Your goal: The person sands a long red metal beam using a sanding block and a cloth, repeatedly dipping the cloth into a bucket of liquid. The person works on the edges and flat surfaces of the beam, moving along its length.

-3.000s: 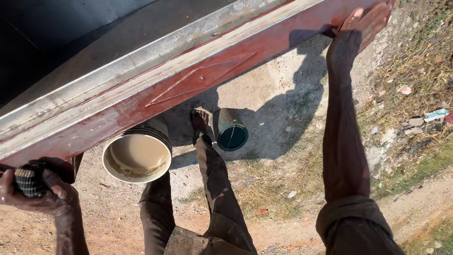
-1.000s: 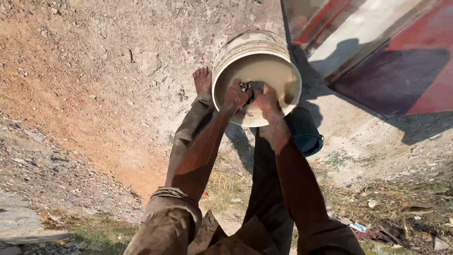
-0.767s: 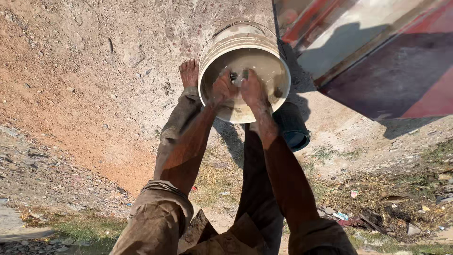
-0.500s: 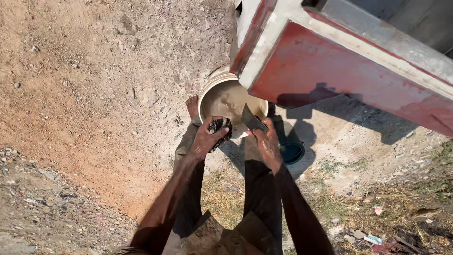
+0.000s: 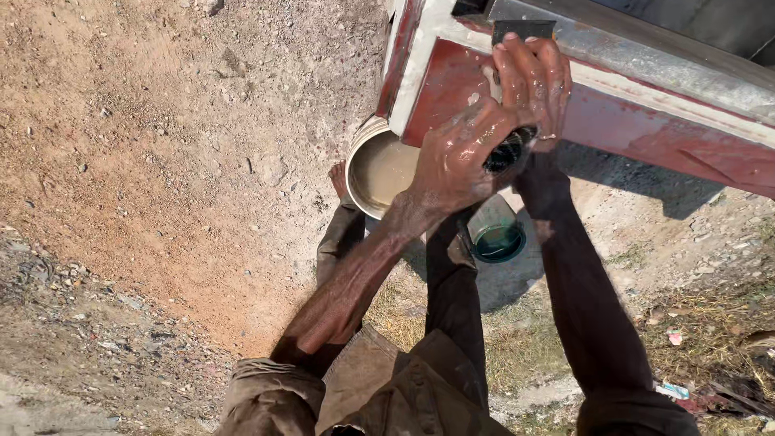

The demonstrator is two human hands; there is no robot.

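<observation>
A dark scrub pad [image 5: 507, 152] is held in the left hand [image 5: 456, 165], grip closed round it, the pad's dark edge showing just past the fingers on the side toward the right hand. Both hands are wet and glossy. The right hand [image 5: 533, 77] is laid flat, fingers spread, on the red metal panel [image 5: 646, 137] directly above the left grip; whether a second dark piece is pinned under its fingertips at the grey ledge [image 5: 646, 69] cannot be told for sure, so its grip is read as open and pressing.

Handling, as judged: the pad looks soft, light, compressible and soaked, so it is likely slippery. It would best be held across its bulk with the whole palm, as now, not pinched at an edge. The panel is rigid, painted and probably slick when wet; its white-edged corner sits just beside the left grip and looks hard-edged, so knuckles are at risk there.

Below the left grip, on the dirt ground [image 5: 161, 161], a white bucket [image 5: 379, 169] of murky water stands partly under the panel corner. It is judged heavy and sloshy; the rim is the only hold visible. A smaller teal-lined can [image 5: 499, 238] stands below the right wrist, near the person's legs. A bare foot touches the bucket's far side.
</observation>
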